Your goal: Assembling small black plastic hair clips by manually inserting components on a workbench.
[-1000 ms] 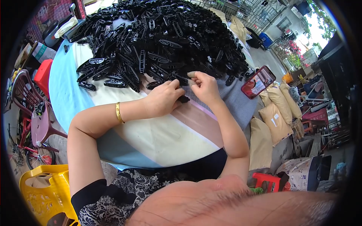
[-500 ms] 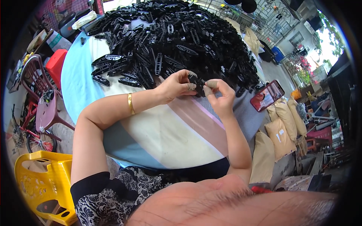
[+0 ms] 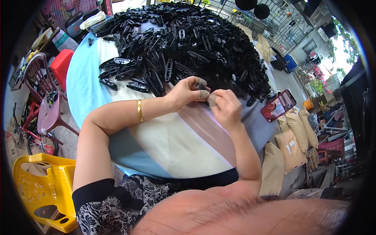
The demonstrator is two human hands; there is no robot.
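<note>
Fingertips: the taped fingertips [image 3: 203,94] of both hands meet at one spot; thumb and forefinger on each side are pinched shut on a small black plastic part [image 3: 201,86], most of it hidden between them.

Small black plastic part: it sits at the meeting point of the two hands, above the striped cloth, just at the 6 o'clock edge of the heap. Its long axis cannot be told, since only a dark corner shows.

Left hand [image 3: 185,92]: it comes in from 8 o'clock, fingers curled and clenched around the part from the left. A gold bangle [image 3: 140,111] rings the wrist.

Right hand [image 3: 225,106]: it comes in from 5 o'clock, fingers bent, grasping the same part from the right and slightly lower. Both hands are equally close to the part; neither is free.

Heap of black slotted plastic strips [image 3: 184,43]: it lies from 10 to 2 o'clock of the fingers, touching the knuckles of the left hand; the nearest loose strips lie at 10 o'clock, long axes pointing roughly left to right.

Round table with pale blue, white and pink striped cloth [image 3: 172,145]: bare cloth spreads at 6 o'clock of the hands.

Red-cased phone [image 3: 278,105]: at 3 o'clock, on the table's rim, well apart from the right hand.

Yellow plastic stool [image 3: 45,188]: at 8 o'clock, on the floor, far from the table.
</note>
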